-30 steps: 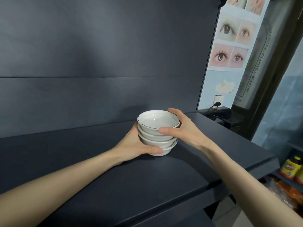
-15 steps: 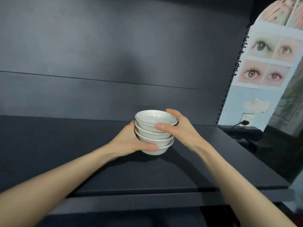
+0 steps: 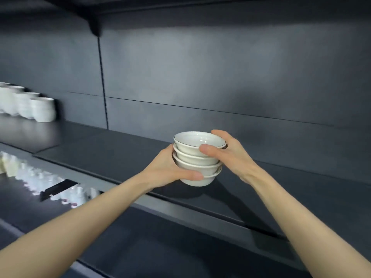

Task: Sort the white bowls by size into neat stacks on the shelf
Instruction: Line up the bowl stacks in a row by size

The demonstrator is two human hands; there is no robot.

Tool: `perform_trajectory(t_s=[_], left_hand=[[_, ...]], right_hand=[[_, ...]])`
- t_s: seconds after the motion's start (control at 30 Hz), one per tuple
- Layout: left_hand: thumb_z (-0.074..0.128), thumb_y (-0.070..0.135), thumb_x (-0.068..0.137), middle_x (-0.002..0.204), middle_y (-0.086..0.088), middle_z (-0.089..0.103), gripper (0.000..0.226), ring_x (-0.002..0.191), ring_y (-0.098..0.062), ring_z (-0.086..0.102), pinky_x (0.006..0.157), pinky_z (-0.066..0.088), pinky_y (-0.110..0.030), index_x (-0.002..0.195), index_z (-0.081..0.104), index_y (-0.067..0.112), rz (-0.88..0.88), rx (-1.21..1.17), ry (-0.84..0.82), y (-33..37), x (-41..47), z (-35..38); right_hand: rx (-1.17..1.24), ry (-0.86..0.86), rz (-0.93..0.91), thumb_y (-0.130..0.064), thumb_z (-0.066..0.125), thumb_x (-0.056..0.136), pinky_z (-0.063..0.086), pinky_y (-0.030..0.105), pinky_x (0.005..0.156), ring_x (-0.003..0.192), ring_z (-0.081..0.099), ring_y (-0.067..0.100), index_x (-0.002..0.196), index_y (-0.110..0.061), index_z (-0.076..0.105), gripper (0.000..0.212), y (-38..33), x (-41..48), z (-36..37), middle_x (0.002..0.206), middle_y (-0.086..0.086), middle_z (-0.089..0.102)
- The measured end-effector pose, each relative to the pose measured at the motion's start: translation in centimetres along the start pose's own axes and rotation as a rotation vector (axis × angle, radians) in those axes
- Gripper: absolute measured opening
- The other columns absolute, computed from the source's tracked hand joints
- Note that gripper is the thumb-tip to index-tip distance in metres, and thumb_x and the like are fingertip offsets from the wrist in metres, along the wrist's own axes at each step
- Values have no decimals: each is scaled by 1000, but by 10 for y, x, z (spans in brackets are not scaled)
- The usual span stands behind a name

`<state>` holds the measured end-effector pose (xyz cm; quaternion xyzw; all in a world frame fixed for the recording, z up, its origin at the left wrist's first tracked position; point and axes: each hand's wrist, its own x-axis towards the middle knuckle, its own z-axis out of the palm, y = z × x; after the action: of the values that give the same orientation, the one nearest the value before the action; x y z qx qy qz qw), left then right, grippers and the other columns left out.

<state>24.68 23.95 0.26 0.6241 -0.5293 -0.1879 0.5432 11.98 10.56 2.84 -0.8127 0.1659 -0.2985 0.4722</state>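
A stack of several small white bowls [image 3: 197, 157] with thin dark rims is held between both my hands just above the dark shelf [image 3: 120, 149]. My left hand [image 3: 170, 169] cups the stack's left side and base, thumb under the lowest bowl. My right hand [image 3: 226, 155] grips the right side, thumb across the front of the upper bowls. Whether the stack's foot touches the shelf I cannot tell.
Blurred stacks of white dishes [image 3: 26, 105] stand at the far left of the shelf. More white crockery [image 3: 52, 185] shows on a lower shelf at the left. A dark back panel [image 3: 220, 77] rises behind the shelf.
My view has swung left, so the poster at the right is gone and the white dishes at the left have appeared. Both hands still hold the bowl stack over the shelf.
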Motion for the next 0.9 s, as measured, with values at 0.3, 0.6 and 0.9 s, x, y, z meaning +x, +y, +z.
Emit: perform_trajectory(t_s=[0.3, 0.6, 0.9], left_hand=[[89, 9, 60, 92, 21, 73, 58, 88, 2, 68, 69, 53, -13, 101, 58, 36, -89, 79, 155, -46, -78, -175], [92, 22, 50, 96, 22, 72, 63, 90, 3, 67, 72, 52, -14, 102, 59, 37, -119, 153, 222, -82, -112, -328], [90, 9, 59, 95, 20, 73, 60, 91, 1, 68, 71, 50, -11, 104, 59, 32, -104, 162, 312, -127, -87, -447]], right_hand=[[117, -154, -47, -33, 74, 78, 44, 13, 71, 93, 55, -4, 137, -17, 41, 69, -53, 46, 187, 106, -18, 56], [170, -245, -74, -28, 74, 79, 49, 12, 68, 79, 58, -6, 105, -29, 50, 35, -99, 105, 334, 94, -16, 59], [179, -313, -131, -30, 72, 81, 47, 14, 69, 86, 56, -5, 127, -22, 42, 56, -126, 202, 432, 98, -16, 58]])
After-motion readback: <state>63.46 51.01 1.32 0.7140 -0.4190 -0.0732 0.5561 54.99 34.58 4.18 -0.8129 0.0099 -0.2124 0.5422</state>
